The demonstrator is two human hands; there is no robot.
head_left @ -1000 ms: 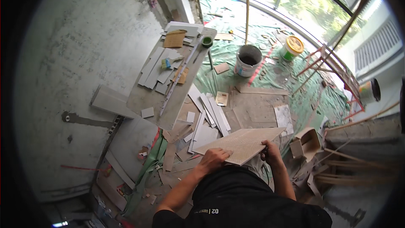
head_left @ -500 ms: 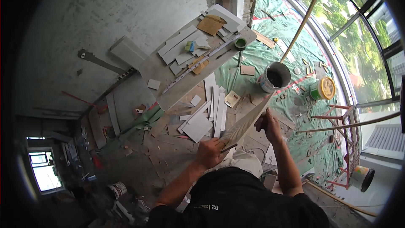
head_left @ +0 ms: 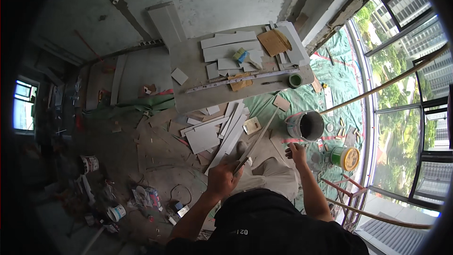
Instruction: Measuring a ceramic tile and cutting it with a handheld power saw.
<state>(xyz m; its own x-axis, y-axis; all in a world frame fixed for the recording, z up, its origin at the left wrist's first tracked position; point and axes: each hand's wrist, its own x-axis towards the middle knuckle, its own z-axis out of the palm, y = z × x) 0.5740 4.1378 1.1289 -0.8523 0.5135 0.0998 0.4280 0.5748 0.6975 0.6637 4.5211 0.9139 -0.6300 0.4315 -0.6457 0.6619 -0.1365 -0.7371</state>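
Observation:
My left hand (head_left: 225, 178) grips a thin beige tile board (head_left: 259, 135), held almost edge-on and slanting up and away from me. My right hand (head_left: 296, 154) is off the board, a little to its right, with loosely bent fingers and nothing visible in them. It is just below a large bucket (head_left: 305, 125) with a dark inside. Beyond the board, white cut pieces (head_left: 202, 139) and a small beige square item (head_left: 251, 125) lie on the floor. My legs (head_left: 266, 174) are under my hands.
A worktable (head_left: 188, 99) carries offcuts, cardboard, a long straightedge and a green container (head_left: 295, 80). At right are a yellow-lidded bucket (head_left: 345, 158), a metal frame (head_left: 344, 191), poles (head_left: 382, 85) and windows. Green sheeting (head_left: 339, 47) covers floor by them; debris and tubs (head_left: 116, 213) lie lower left.
The view has swung rightward, so the table and windows sit differently. The board has turned from flat to nearly edge-on, and my right hand has let go of it.

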